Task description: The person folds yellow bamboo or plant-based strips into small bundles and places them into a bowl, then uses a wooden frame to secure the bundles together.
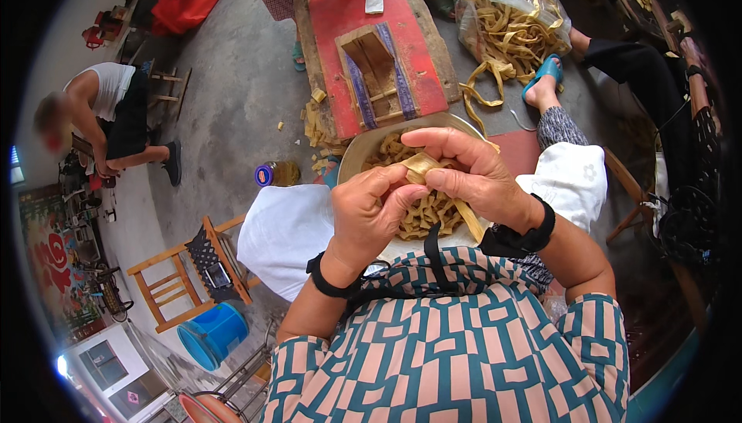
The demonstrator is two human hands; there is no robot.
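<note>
Between my two hands is a folded piece of flat yellow-tan strip (421,167), pinched by the fingertips. My left hand (371,205) grips its left end with thumb and forefinger. My right hand (469,174) has its thumb on the right side, and a loose tail of strip (470,221) hangs below it. Under both hands a round metal basin (350,163) holds many small folded tan pieces (432,217). The hands hide part of the basin and its contents.
Beyond the basin stands a red-topped wooden bench (324,29) with a wooden trough-like frame (377,75). A plastic bag (510,17) of long strips lies right. A lidded jar (278,174), blue bucket (213,335) and wooden chair (174,290) stand left. Other people sit or bend nearby.
</note>
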